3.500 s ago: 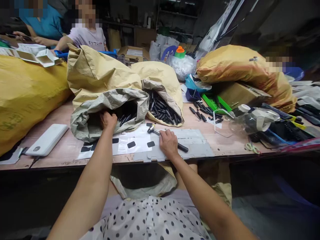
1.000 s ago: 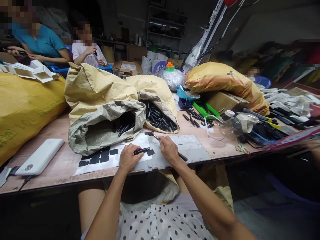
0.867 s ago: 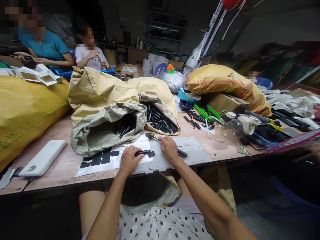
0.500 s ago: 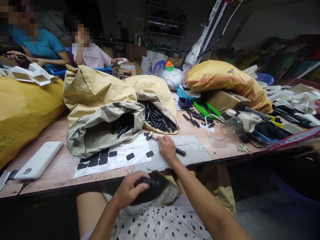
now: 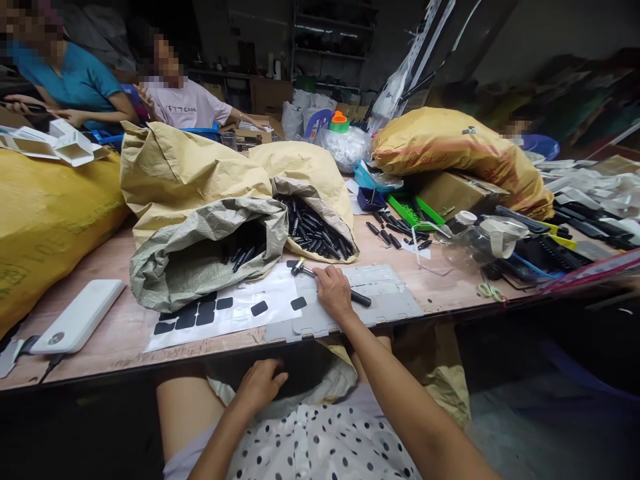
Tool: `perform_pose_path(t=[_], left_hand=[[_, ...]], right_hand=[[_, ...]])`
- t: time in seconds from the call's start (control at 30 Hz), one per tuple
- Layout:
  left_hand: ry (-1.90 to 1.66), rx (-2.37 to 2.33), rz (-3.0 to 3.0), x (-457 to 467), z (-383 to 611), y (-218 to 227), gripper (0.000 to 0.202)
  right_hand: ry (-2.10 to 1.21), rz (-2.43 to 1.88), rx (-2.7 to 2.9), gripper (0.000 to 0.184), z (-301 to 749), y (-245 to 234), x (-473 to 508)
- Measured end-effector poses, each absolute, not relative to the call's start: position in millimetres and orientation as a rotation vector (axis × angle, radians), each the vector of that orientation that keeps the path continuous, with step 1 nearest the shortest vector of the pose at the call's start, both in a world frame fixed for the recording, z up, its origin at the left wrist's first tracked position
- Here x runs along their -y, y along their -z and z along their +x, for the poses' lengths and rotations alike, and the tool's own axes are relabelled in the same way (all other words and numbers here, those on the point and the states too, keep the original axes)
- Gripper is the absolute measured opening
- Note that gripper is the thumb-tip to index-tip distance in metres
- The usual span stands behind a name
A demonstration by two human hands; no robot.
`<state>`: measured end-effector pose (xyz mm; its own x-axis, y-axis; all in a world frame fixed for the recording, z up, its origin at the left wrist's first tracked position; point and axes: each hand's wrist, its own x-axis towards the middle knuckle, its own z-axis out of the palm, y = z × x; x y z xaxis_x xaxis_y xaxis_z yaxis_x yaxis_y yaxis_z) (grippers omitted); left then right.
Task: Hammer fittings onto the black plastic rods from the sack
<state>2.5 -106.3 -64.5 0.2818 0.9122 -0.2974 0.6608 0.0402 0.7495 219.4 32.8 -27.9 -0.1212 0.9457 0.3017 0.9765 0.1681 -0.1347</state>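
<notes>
My right hand [image 5: 334,291] is closed round the handle of a small hammer [image 5: 361,299] that lies over a grey flat board [image 5: 395,293]. The hammer's metal head points left and its black grip sticks out on the right. Low over my lap, at the mouth of an open sack [image 5: 340,380], my left hand [image 5: 261,385] has its thumb and fingers apart, with nothing visible between them. The sack's inside is dark. Beside the board lies a white sheet [image 5: 240,323] with black rounded-square pieces [image 5: 259,309] on it.
Two open sacks [image 5: 200,160] [image 5: 310,163] of black tube-like parts [image 5: 315,230] stand behind the sheet. A white power bank [image 5: 80,317] lies left. To the right are a green tray [image 5: 413,208], a clear jug [image 5: 470,247] and scissors [image 5: 491,291]. Two people sit across the table.
The black cylindrical piece that was in my left hand is no longer visible. That hand has moved slightly down, with its fingers apart. My right hand stays on the hammer.
</notes>
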Motion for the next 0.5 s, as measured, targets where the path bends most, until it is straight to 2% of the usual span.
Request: perform_pose_path(t=[0.07,0.13,0.2,0.3,0.4,0.5], left_hand=[[-0.338,-1.197,1.604,96,3,25,0.024],[-0.454,-1.097,1.55,72,-1,-10,0.03],[-0.781,-1.367,1.535,36,-10,-33,0.031],[-1.2,-1.971,1.388,-28,-31,-41,0.027],[-1.088,-2.391,1.177,-77,-49,-33,0.022],[-0.869,-2.507,1.11,-101,-59,-23,0.019]], right_hand=[[0.13,-1.827,2.13,0.033,220,28,-32],[0.126,-1.828,2.126,0.032,220,28,-32],[0.114,-1.834,2.127,0.033,221,27,-31],[0.08,-1.835,2.136,0.033,220,25,-31],[0.066,-1.842,2.14,0.033,219,23,-31],[0.078,-1.837,2.146,0.032,219,24,-32]])
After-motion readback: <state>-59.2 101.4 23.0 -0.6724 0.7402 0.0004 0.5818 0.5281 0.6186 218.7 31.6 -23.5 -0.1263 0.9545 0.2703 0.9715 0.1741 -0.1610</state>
